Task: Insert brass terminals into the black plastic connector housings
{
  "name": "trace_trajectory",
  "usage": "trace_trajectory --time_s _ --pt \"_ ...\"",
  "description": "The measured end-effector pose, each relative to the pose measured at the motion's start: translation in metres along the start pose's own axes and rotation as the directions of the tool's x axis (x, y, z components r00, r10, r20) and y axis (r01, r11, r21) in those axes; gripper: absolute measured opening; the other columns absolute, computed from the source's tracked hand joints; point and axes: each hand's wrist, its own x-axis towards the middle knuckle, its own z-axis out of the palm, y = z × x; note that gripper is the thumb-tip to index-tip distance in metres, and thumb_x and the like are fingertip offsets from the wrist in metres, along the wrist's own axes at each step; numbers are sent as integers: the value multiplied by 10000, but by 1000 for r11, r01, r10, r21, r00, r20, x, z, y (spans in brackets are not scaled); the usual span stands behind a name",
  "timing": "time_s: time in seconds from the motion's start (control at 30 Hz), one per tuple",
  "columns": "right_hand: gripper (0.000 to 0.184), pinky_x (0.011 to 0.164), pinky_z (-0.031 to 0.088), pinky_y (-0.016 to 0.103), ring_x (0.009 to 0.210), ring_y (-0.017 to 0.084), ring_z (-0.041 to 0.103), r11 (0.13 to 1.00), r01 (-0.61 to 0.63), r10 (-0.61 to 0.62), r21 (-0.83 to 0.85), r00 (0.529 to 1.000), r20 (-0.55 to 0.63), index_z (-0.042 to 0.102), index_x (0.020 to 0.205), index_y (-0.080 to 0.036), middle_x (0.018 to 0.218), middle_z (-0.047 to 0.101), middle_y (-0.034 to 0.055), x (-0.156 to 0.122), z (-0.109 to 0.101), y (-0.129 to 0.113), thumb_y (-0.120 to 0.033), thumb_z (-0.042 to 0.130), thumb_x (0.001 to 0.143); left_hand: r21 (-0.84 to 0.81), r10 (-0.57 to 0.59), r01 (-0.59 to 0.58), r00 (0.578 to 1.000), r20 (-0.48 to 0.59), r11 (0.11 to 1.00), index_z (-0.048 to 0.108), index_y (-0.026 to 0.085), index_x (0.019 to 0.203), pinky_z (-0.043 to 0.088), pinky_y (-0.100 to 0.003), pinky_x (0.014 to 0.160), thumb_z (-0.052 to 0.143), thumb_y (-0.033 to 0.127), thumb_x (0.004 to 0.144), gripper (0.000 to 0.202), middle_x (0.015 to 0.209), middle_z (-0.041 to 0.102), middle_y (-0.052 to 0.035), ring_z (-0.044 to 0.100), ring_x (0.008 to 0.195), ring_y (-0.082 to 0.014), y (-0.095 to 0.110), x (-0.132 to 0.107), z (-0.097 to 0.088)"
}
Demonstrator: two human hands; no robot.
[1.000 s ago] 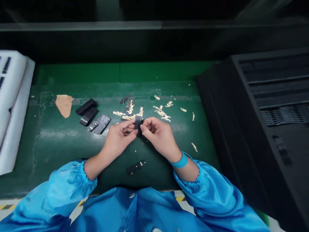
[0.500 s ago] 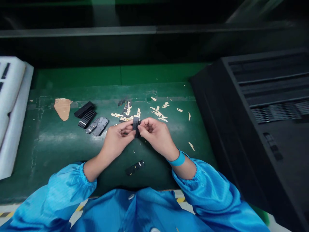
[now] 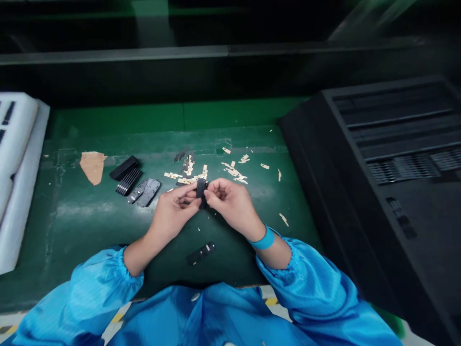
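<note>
A small black plastic part (image 3: pixel 201 188) stands upright between my hands above the green work surface. My left hand (image 3: pixel 176 204) grips its left side, with the thumb low and the fingers higher up. At its right edge, my right hand (image 3: pixel 228 199) has thumb and forefinger pinched together; whatever lies between those fingertips is hidden. Another flat black part (image 3: pixel 200 253) with small light spots lies nearer to me. Cream-coloured scraps (image 3: pixel 187 179) are scattered just beyond my fingers, with more scraps (image 3: pixel 234 170) to the right.
Left of my hands lie several stacked black parts (image 3: pixel 128 181), two grey-black pieces (image 3: pixel 148 192) and a brown paper piece (image 3: pixel 92 167). White foam trays (image 3: pixel 21 158) border the left side. A large black tray (image 3: pixel 324 144) holding rows of parts stands on the right.
The view has shifted slightly, so the table appears a little lower. Both hands keep almost the same hold on the black part, which has turned slightly.
</note>
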Motion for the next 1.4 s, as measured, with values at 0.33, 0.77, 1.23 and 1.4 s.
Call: trace_trajectory --time_s 0.33,0.77,1.23,1.4 --pt "144 561 426 251 582 114 533 999 -19 19 37 1000 14 589 784 -218 659 603 -31 2 1 -1 -347 637 825 23 48 -48 999 5 999 771 164 1183 630 -312 803 820 238 723 468 939 806 -53 746 801 -170 2 -1 -1" --pt "139 553 419 247 583 111 533 999 -13 13 40 1000 15 591 770 -216 677 620 -24 3 1 -2 -342 630 813 26 54 -54 999 -7 998 771 174 1189 634 -303 765 833 239 719 478 927 804 -45 737 772 -156 0 -2 -2" --pt "137 563 419 246 587 104 509 997 -25 23 68 999 29 598 776 -210 671 590 -33 3 0 -2 -335 633 821 -16 -3 5 996 85 1000 772 182 1206 619 -296 781 824 266 760 456 944 806 -51 744 812 -177 8 -1 -5" --pt "137 558 410 245 588 107 509 997 -19 16 70 999 36 601 781 -208 662 586 -33 3 0 -2 -335 623 828 -14 10 -9 996 87 1000 772 188 1205 616 -282 760 812 256 763 449 934 805 -47 741 797 -168 6 -1 -5"
